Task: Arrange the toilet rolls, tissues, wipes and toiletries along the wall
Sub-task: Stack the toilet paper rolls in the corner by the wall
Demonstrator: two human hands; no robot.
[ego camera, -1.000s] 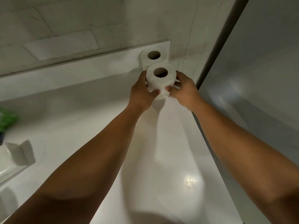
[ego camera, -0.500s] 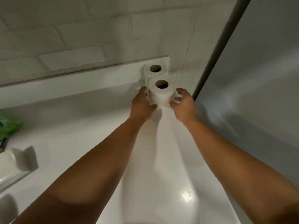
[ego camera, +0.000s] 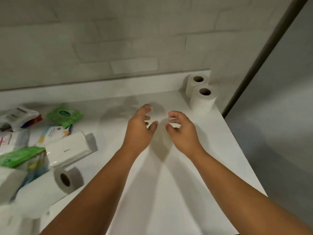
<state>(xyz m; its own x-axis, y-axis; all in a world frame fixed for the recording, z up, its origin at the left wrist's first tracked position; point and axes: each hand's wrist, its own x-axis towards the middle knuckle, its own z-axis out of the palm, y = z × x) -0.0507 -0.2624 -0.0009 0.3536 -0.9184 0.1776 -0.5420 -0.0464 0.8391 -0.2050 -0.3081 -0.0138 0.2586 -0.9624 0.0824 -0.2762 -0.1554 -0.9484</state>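
Fingers [ego camera: 147, 108]: loosely curled, spread, holding nothing, on left hand [ego camera: 138, 133] and right hand [ego camera: 183, 133], both above the counter [ego camera: 169, 192]. Wall [ego camera: 118, 39]: pale brick, behind the counter. Lying roll [ego camera: 50, 189]: on its side, near left. Tissue pack [ego camera: 67, 150]: white, flat, just beyond it. Back roll [ego camera: 194, 83]: upright in the far right corner by the wall. Front roll [ego camera: 202, 102]: upright, just before it. Wipes [ego camera: 65, 114]: green pack, left, near the wall.

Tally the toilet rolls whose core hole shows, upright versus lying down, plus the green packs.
Upright rolls: 2
Lying rolls: 1
Green packs: 2
Total: 5
Blur at the left may hide more.
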